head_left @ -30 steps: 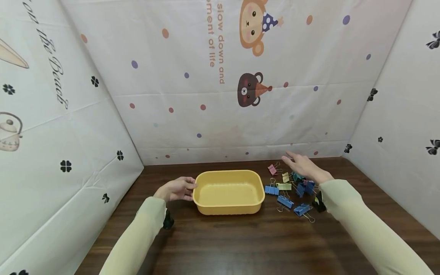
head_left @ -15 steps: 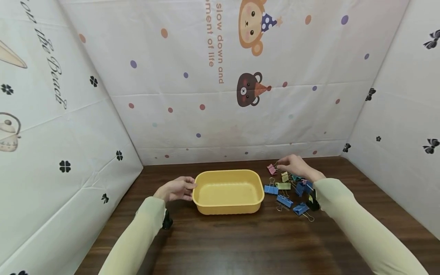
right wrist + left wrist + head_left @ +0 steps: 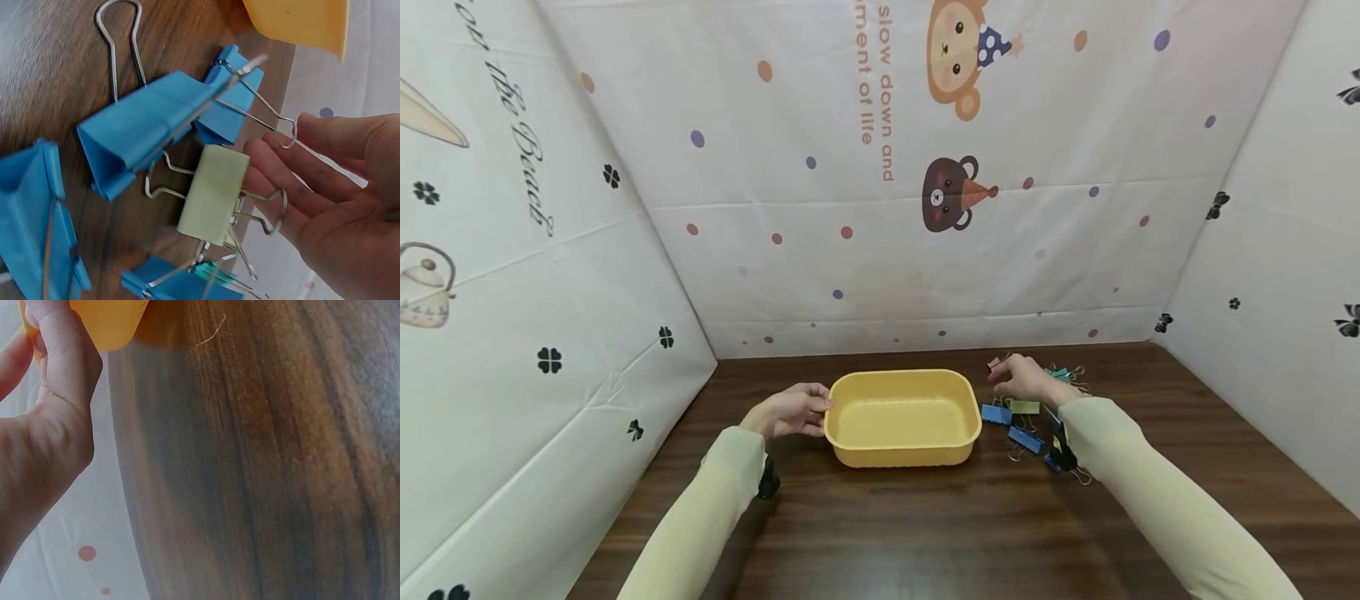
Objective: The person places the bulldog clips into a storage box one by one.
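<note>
At the left end of the yellow plastic basin point(image 3: 902, 456), my left hand point(image 3: 790, 410) grips the rim. The left wrist view shows its thumb and fingers around the edge of the basin. My right hand point(image 3: 1028, 379) is low over the binder clips at the right. Its fingers are slightly bent, with a gap between thumb and fingers. In the right wrist view, the wire handle of a blue binder clip point(image 3: 228, 103) reaches right to the thumb tip, and a pale yellow binder clip point(image 3: 212, 194) overlaps the fingers. A pink binder clip point(image 3: 993, 364) shows just beyond the fingertips.
More blue clips point(image 3: 1026, 439) lie nearer the front, partly under the right wrist. Teal clips point(image 3: 1060, 374) are behind the right hand. The dark wooden table point(image 3: 880, 525) meets printed white sheets point(image 3: 865, 275) at the back and sides.
My right hand has come down and left from above the clips to just over them, now covering some. My left hand keeps its grip on the basin, which stays in place.
</note>
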`<state>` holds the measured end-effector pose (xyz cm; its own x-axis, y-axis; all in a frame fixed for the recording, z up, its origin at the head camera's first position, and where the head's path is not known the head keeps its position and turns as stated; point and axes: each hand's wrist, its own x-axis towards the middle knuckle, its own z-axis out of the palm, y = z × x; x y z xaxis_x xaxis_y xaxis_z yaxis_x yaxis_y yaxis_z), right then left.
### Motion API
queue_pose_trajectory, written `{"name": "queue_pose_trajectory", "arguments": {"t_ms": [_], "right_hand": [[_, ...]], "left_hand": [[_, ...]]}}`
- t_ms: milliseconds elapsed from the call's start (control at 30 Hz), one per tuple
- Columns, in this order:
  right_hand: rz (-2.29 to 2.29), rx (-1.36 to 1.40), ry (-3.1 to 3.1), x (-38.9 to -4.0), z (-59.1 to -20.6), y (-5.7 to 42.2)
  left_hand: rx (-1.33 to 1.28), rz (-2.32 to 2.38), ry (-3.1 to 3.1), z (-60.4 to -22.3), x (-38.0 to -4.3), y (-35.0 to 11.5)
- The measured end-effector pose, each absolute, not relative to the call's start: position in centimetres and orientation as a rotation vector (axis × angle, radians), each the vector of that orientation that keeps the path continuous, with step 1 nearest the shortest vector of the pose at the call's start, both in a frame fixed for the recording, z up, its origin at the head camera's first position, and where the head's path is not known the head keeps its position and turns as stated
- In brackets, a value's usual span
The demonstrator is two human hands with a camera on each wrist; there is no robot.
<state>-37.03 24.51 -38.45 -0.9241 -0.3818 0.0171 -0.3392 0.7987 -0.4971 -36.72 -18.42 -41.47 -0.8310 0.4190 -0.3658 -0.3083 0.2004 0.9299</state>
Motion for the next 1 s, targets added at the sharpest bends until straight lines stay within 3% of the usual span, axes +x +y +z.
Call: {"name": "queue_pose_trajectory", "arguments": {"t_ms": [1000], "right_hand": [[-1.111, -0.445, 2.778, -37.1, -37.7, 24.2]], "left_hand": [[0.070, 1.676, 1.958, -41.0, -36.3, -18.2]]}}
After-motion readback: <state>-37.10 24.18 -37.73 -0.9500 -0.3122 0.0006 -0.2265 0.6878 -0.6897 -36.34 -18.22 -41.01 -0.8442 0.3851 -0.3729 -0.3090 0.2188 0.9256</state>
